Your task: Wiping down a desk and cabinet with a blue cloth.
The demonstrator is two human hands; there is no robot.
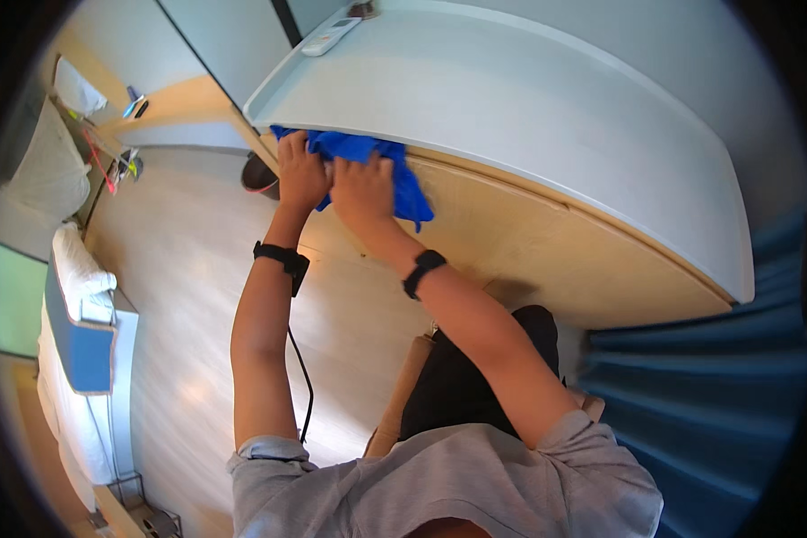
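A bright blue cloth (413, 196) is bunched against the upper left of a light wooden cabinet front (504, 222), just under the rim of the white top (511, 87). My left hand (302, 171) holds the cloth near its left end, fingers bent over it. Right beside it, my right hand (363, 188) grips the same cloth, and a loose corner hangs down to its right. The fingertips of both hands are partly hidden in the folds. Each of my wrists wears a black strap.
A white remote control (331, 37) lies at the white top's far left. Below left stands a dark bin (259, 175) on the pale floor (195, 282). Blue curtains (686, 397) hang at right. A bed (81, 417) is at left, and a black cable (307, 383) hangs by my left arm.
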